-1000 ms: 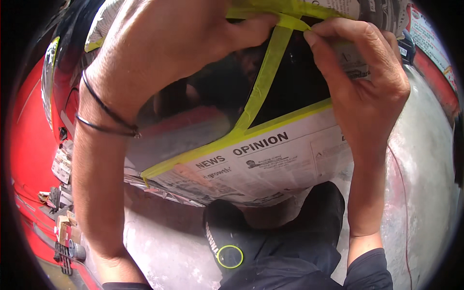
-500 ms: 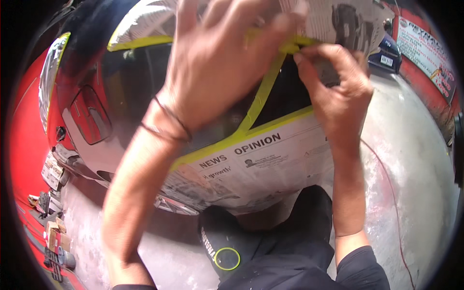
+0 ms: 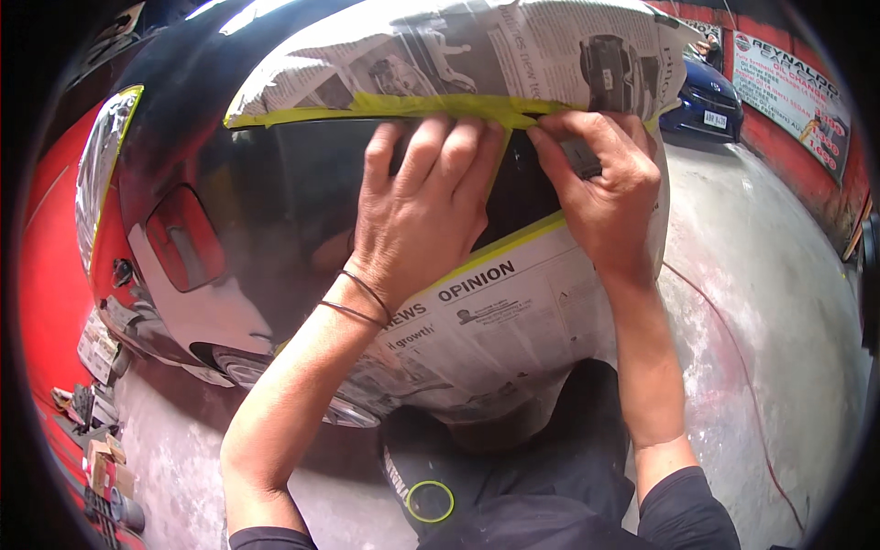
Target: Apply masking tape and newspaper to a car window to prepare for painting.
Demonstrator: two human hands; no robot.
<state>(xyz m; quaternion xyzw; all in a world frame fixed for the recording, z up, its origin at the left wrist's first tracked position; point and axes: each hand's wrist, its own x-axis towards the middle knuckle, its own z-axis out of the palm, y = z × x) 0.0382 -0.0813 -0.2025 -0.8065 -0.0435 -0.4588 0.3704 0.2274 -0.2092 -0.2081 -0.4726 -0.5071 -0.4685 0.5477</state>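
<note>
My left hand (image 3: 420, 203) rests against the upper edge of a dark car window (image 3: 293, 183), fingers bent and lying side by side on yellow masking tape (image 3: 445, 103). No object shows in it. Beside it, my right hand (image 3: 612, 188) pinches the masking tape at the window's upper corner, thumb and forefinger together. That tape edges newspaper (image 3: 550, 46) covering the part above the window. A second newspaper sheet (image 3: 513, 344) hangs below the glass, its top edge taped in yellow. My fingers hide part of the tape line.
A red fuel-door recess (image 3: 188, 240) lies left on the car's side. Boxes and a grey can (image 3: 126, 511) stand at lower left. A thin hose (image 3: 733, 339) runs along the floor at right. Further back are a blue car (image 3: 704, 96) and a wall sign (image 3: 793, 101).
My left hand has come down from above the tape line onto the tape, uncovering the upper newspaper. My right hand keeps its pinch at the corner. The view has shifted.
</note>
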